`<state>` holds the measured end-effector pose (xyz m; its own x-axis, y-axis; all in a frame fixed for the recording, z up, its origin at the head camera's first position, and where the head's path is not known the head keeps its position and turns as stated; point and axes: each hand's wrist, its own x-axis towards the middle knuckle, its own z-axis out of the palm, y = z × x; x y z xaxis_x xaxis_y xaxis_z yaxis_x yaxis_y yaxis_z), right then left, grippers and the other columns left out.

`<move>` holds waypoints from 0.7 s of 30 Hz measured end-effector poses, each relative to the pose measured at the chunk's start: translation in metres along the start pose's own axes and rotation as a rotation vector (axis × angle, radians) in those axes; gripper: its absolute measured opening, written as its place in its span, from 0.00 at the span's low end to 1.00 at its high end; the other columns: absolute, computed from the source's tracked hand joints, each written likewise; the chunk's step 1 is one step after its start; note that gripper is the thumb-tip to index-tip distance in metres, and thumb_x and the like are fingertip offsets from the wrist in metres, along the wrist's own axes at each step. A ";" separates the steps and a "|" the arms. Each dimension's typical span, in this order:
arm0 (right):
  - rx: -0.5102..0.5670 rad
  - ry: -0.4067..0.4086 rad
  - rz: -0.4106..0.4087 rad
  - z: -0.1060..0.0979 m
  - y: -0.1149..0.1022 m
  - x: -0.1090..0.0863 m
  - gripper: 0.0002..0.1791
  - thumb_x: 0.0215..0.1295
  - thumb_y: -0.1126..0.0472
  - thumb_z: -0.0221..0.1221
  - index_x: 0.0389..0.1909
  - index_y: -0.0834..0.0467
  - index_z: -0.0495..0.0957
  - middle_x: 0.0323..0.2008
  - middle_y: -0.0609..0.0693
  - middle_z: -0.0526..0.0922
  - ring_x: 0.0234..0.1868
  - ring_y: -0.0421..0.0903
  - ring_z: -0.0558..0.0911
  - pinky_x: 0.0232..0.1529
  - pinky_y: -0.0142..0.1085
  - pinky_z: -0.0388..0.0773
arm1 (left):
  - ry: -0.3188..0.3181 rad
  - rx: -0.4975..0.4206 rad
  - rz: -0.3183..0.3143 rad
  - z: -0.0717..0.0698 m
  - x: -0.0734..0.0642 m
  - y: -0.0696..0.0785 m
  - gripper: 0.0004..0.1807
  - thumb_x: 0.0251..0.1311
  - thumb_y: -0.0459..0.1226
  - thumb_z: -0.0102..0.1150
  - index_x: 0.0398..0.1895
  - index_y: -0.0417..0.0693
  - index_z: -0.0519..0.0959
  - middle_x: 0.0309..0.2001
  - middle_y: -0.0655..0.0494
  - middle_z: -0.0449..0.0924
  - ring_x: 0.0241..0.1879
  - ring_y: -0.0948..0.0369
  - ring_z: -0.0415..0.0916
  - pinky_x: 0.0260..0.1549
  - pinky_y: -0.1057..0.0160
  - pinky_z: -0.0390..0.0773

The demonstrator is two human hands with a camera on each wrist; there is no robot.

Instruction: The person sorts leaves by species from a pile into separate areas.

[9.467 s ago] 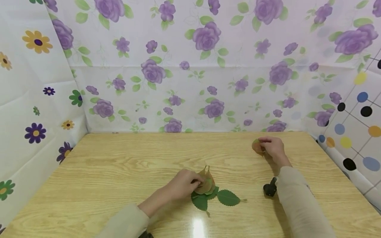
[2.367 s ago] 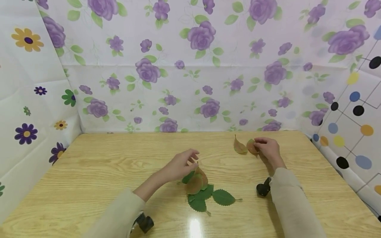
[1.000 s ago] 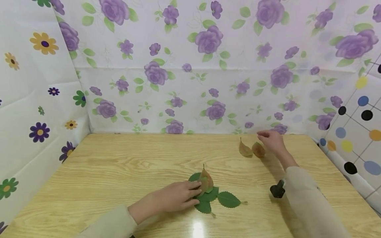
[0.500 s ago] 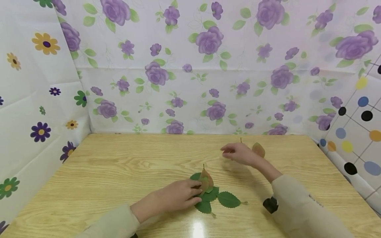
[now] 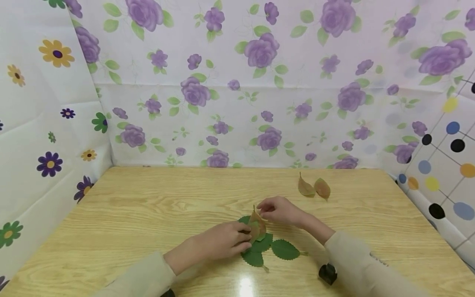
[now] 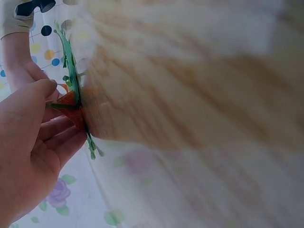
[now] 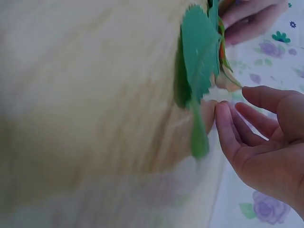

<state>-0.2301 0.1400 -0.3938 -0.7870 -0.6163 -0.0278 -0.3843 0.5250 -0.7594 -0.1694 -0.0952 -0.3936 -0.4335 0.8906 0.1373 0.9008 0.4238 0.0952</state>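
Note:
A small heap of leaves lies mid-table, with a reddish-brown leaf [image 5: 262, 229] on top of serrated green leaves [image 5: 254, 258]. My left hand [image 5: 226, 240] rests its fingertips on the heap from the left, covering part of it. In the left wrist view an orange-red leaf [image 6: 70, 108] shows between thumb and fingers, which lie loosely about it. From the right, my right hand [image 5: 283, 211] reaches to the heap's upper edge. Its thumb and forefinger are apart, the thumb tip right at a leaf's stalk [image 7: 232, 78] in the right wrist view.
Toward the back right lie two brownish leaves, one with an upright stalk [image 5: 306, 188] and one rounder [image 5: 322, 188]. A separate green leaf [image 5: 285, 249] sits right of the heap. Flowered cloth [image 5: 230, 123] hangs behind the wooden table [image 5: 148, 206].
My right hand laid a brown leaf at the back right, let go, and came leftward and nearer to the heap. My left hand came down onto the heap and has stayed there.

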 end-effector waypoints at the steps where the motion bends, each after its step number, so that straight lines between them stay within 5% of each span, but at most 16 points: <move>1: 0.012 -0.003 -0.001 0.002 0.000 0.000 0.16 0.68 0.65 0.57 0.54 0.68 0.77 0.42 0.53 0.82 0.41 0.46 0.81 0.39 0.37 0.80 | 0.004 -0.001 0.003 0.000 0.001 0.000 0.15 0.71 0.40 0.52 0.46 0.39 0.84 0.49 0.47 0.81 0.49 0.60 0.79 0.49 0.73 0.74; 21: -0.007 0.064 -0.023 0.017 -0.006 0.003 0.02 0.63 0.69 0.61 0.35 0.63 0.81 0.31 0.48 0.81 0.31 0.42 0.77 0.33 0.34 0.76 | 0.015 -0.062 -0.027 0.000 0.001 0.000 0.12 0.70 0.38 0.54 0.42 0.40 0.86 0.50 0.46 0.80 0.47 0.61 0.79 0.46 0.76 0.73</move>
<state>-0.2220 0.1254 -0.4006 -0.8071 -0.5896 0.0311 -0.4056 0.5154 -0.7549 -0.1704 -0.0940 -0.3938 -0.4588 0.8760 0.1486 0.8854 0.4367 0.1595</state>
